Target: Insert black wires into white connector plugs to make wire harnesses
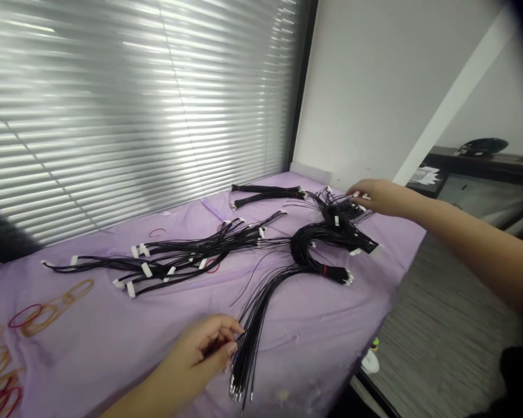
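Note:
My left hand [207,351] is at the front with its fingers curled, thumb and fingertips closed on black wires at the left edge of a loose bundle. That wire bundle [255,331] fans toward me with bare silver terminals at its near ends; a red band [325,270] ties its far end. My right hand [372,196] reaches to the back right, fingers bent down on a tangled heap of black wires [337,212] with white connectors. What its fingertips pinch is partly hidden. A thick curved wire hank [303,241] lies between the heap and the tied bundle.
Black cables with white connectors [169,270] spread across the left middle of the purple-covered table [318,337]. Two tied wire bundles [265,194] lie at the back. Yellow and red rubber bands [47,313] are at the left. Window blinds [135,116] and a wall [357,87] stand behind.

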Motion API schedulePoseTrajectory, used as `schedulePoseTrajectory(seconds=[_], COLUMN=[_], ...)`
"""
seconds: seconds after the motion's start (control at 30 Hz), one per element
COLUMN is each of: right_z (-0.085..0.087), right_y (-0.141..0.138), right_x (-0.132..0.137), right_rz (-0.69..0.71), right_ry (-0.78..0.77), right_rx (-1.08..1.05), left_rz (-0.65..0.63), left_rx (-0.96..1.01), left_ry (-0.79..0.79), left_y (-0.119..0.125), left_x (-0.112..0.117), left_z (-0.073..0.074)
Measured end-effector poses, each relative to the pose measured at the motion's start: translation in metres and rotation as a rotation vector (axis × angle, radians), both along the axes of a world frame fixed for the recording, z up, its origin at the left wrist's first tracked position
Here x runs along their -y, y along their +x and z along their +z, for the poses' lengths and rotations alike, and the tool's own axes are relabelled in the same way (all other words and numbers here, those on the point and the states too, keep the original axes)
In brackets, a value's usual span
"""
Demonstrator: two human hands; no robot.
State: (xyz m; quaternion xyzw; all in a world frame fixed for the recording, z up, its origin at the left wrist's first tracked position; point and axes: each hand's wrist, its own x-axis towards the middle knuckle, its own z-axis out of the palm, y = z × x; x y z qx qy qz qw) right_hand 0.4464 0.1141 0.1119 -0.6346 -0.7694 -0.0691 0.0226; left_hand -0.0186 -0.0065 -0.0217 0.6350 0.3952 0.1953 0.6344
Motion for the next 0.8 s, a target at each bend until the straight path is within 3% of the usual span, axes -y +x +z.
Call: schedulePoseTrajectory(seconds=[0.1, 0.17, 0.27, 0.37, 0.43, 0.5, 0.6, 0.73, 0.8], right_z=[-0.003, -0.021, -0.068, -0.108, -0.12, -0.119, -0.102, -0.07, -0.063], right_y=[-0.051, -0.081, -0.108, -0.112, -0.107, -0.103, -0.11, -0.147, -0.168], right_x=[0.009, 0.017, 0.031, 0.037, 0.037, 0.034, 0.028, 0.02, 0.013], right_rz=[0.205, 0.331, 0.276, 0.258, 0.255, 0.263, 0.303, 0.464, 0.582], right_ry=[0.04, 0.05, -0.163, -0.192, -0.166, -0.134, -0.106, 0.014, -0.062], right_rx=[-0.019, -0.037, -0.057, -0.066, -0.069, -0.062, -0.032, -0.029, -0.022], left_rz=[0.007, -0.003, -0.018, -0.011, -0.003, 0.007, 0.021, 0.018, 0.025], left_rx=[-0.026, -0.047, -0.057, -0.082, -0.104, -0.101, -0.106, -0.108, -0.09], left_ry=[0.0, 0.026, 0.072, 0.133, 0.177, 0.202, 0.214, 0.238, 0.235], left_y=[0.0, 0.0, 0.002, 0.004, 0.005, 0.006, 0.005, 0.005, 0.006], left_x=[0.0, 0.001, 0.002, 0.003, 0.004, 0.004, 0.005, 0.005, 0.005], left_z=[0.002, 0.005, 0.01, 0.015, 0.018, 0.02, 0.022, 0.024, 0.022])
